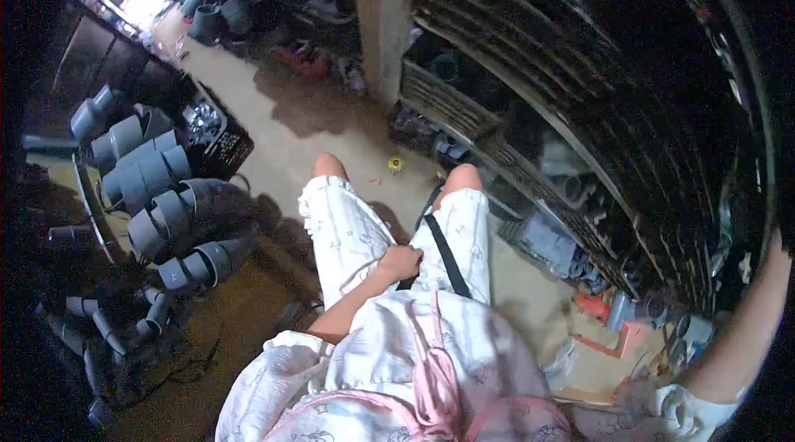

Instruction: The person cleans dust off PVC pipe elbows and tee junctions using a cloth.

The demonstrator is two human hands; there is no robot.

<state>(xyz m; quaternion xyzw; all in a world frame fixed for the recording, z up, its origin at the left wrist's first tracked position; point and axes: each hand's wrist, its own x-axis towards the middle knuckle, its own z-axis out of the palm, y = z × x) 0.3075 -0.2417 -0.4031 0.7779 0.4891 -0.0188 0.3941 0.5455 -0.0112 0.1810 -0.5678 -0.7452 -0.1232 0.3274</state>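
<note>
My left hand [402,263] rests in my lap, its fingers curled closed over the white patterned shorts [348,231]. A bit of dark material shows just below the fist; whether the fingers grip it is hidden. Beside that hand a black strap [447,253] runs down across my other thigh. At the far right edge my right forearm [741,338] reaches up along shelving, and the hand itself lies beyond the picture. A pink drawstring bow [435,384] hangs on my white top.
Grey pipe fittings [145,177] are stacked on the left. Slatted racks [530,86] line the right side, with a wooden post [383,28] ahead. On the floor lie a small yellow round item [395,164] and, lower right, red-orange pieces [617,338].
</note>
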